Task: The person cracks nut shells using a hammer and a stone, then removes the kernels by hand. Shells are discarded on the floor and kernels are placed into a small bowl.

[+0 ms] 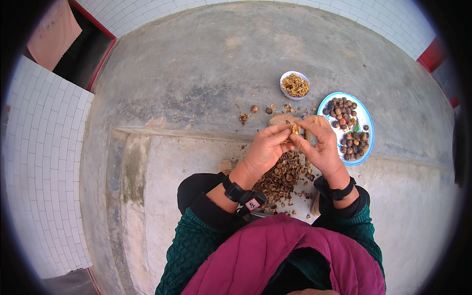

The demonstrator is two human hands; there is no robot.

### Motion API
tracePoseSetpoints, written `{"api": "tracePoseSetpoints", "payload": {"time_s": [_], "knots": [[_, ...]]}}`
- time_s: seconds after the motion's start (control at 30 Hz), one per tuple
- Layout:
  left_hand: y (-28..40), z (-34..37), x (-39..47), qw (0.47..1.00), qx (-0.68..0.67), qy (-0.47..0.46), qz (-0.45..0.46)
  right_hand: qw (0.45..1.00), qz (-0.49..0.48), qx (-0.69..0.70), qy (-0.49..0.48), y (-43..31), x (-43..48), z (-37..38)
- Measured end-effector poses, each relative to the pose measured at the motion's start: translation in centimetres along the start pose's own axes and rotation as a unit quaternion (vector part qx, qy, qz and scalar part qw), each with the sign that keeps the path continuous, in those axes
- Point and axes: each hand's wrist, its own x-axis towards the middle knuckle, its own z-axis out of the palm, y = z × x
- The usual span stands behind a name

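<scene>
Between the fingertips of both hands is a cracked walnut [295,129], its pale kernel showing inside the shell. My left hand [266,146] grips it from the left, thumb and fingers pinched together. From the right, my right hand [321,142] pinches the same nut with thumb and forefinger. Just behind the hands, a brownish stone [281,120] lies partly hidden on the raised step. A wooden handle [307,137] stands out beside my right hand; its other end is hidden. Below the hands, a heap of broken walnut shells [282,175] covers the lower floor between my feet.
A white bowl [295,98] of walnut kernels [295,84] stands on the concrete step [199,73]. Right of it, an enamel tray [363,113] carries two groups of whole walnuts [354,145]. Loose walnuts [254,108] and shell bits [243,118] lie near the step's edge.
</scene>
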Motion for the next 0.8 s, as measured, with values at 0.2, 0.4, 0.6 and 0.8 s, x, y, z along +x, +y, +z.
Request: {"api": "tracePoseSetpoints", "payload": {"time_s": [0.2,0.4,0.6,0.8], "knots": [[0.0,0.1,0.0,1.0,-0.009,-0.003,-0.015,0.999,0.034,0.027,-0.032,-0.7,-0.5,0.3],[-0.2,0.4,-0.1,0.999,0.034,-0.001,0.009,0.996,0.063,0.025,-0.06,-1.1,-0.7,0.4],[-0.1,0.3,-0.1,1.0,0.007,0.011,0.001,0.961,0.156,0.23,0.01,0.0,-1.0,0.7],[0.6,0.8,-0.5,0.994,0.048,0.093,-0.033,0.672,0.367,0.641,0.05,1.9,-0.5,-0.6]]}}
